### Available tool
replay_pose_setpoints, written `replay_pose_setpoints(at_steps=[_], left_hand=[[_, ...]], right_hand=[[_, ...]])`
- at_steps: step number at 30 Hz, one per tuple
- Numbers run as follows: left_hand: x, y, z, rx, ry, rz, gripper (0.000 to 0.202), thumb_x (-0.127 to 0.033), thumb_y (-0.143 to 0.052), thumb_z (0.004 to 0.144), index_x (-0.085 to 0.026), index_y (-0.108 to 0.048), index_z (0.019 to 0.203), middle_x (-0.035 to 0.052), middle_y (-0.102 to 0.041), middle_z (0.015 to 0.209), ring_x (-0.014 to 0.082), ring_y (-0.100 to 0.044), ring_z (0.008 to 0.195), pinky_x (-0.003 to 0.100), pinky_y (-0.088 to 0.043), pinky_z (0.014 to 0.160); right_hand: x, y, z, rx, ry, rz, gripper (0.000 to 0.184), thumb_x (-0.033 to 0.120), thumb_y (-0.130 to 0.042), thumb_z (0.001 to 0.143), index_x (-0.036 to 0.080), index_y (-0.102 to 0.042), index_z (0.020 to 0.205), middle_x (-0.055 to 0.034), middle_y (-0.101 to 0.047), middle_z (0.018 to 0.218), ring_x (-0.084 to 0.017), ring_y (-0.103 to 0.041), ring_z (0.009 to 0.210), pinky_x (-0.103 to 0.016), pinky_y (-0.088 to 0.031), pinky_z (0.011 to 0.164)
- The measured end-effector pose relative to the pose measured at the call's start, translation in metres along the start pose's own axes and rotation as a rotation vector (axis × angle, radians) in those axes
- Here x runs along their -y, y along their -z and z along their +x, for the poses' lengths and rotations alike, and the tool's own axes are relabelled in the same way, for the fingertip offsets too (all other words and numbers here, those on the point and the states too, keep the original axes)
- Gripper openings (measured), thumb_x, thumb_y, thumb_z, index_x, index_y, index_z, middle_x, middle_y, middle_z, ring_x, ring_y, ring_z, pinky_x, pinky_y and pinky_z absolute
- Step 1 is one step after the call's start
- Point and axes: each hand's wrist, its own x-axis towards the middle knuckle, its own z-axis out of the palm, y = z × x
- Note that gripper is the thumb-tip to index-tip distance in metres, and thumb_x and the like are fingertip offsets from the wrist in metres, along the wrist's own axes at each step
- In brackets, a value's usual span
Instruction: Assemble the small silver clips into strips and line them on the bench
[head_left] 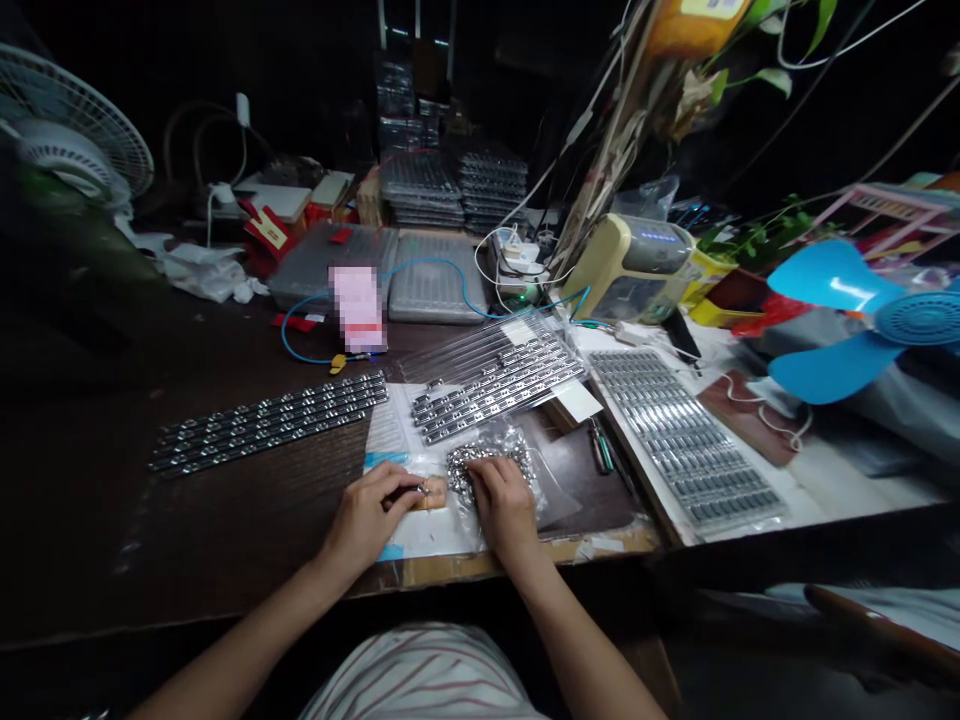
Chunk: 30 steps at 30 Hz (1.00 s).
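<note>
My left hand (pixel 369 512) is closed in a pinch around a small metal part (pixel 422 490), at the edge of a small orange-tan block (pixel 432 497). The block rests on a white sheet (pixel 436 537) near the table's front edge. To its right, my right hand (pixel 507 503) reaches into a pile of small shiny metal parts (pixel 517 446) in a clear plastic bag (pixel 559 497). Its fingertips are drawn together among the parts; what they pinch is too small to make out. Beyond the hands lies a clear ribbed tray (pixel 465 352) with rows of metal pieces in it.
Filled strips (pixel 270 425) lie at left. A phone (pixel 358 308) with a blue cable stands behind. On the right are a packed tray (pixel 686 440), a screwdriver-like tool (pixel 601 447) and a blue-bladed fan (pixel 862 320). Stacked trays (pixel 491 185) stand at the back.
</note>
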Motion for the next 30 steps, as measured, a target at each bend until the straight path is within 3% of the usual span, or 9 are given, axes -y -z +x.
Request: replay_pose_setpoints(at_steps=[4, 14, 20, 24, 30], left_hand=[[-0.002, -0.004, -0.002, 0.001, -0.037, 0.067, 0.016, -0.030, -0.058, 0.087, -0.022, -0.071, 0.092, 0.0035, -0.067, 0.088, 0.0159, -0.063, 0.082, 0.026, -0.049, 0.073], [-0.006, -0.005, -0.002, 0.021, -0.061, 0.174, 0.014, -0.025, -0.058, 0.086, -0.021, -0.071, 0.090, 0.0038, -0.065, 0.085, 0.0162, -0.062, 0.079, 0.027, -0.048, 0.070], [-0.001, -0.003, 0.000, -0.086, -0.030, 0.013, 0.013, -0.024, -0.057, 0.085, -0.021, -0.070, 0.089, 0.0033, -0.067, 0.088, 0.0167, -0.063, 0.084, 0.027, -0.050, 0.076], [0.000, -0.002, 0.003, -0.166, 0.032, -0.050, 0.013, -0.024, -0.056, 0.085, -0.019, -0.068, 0.086, 0.0043, -0.067, 0.088, 0.0173, -0.064, 0.085, 0.025, -0.052, 0.070], [0.000, -0.003, 0.003, -0.158, 0.119, -0.110, 0.016, -0.027, -0.054, 0.085, -0.018, -0.067, 0.088, 0.0051, -0.064, 0.090, 0.0167, -0.064, 0.082, 0.024, -0.053, 0.061]], right_hand=[[0.000, -0.001, 0.001, 0.003, -0.013, 0.039, 0.018, 0.017, -0.049, 0.092, 0.021, -0.065, 0.099, -0.0048, -0.064, 0.091, -0.019, -0.056, 0.086, -0.030, -0.046, 0.076], [-0.002, 0.001, 0.001, -0.004, -0.036, 0.127, 0.015, 0.018, -0.052, 0.091, 0.022, -0.065, 0.092, -0.0039, -0.066, 0.088, -0.018, -0.058, 0.085, -0.030, -0.047, 0.076], [0.018, 0.000, 0.005, 0.083, -0.014, 0.174, 0.009, 0.021, -0.059, 0.088, 0.023, -0.068, 0.091, -0.0015, -0.070, 0.087, -0.016, -0.061, 0.082, -0.028, -0.044, 0.075], [0.037, -0.011, 0.009, 0.174, 0.017, 0.070, 0.006, 0.030, -0.067, 0.084, 0.025, -0.069, 0.082, 0.0002, -0.069, 0.083, -0.017, -0.057, 0.078, -0.030, -0.039, 0.070], [0.041, -0.014, 0.010, 0.212, 0.052, -0.031, 0.012, 0.031, -0.064, 0.086, 0.030, -0.070, 0.096, -0.0015, -0.066, 0.091, -0.018, -0.054, 0.084, -0.031, -0.038, 0.072]])
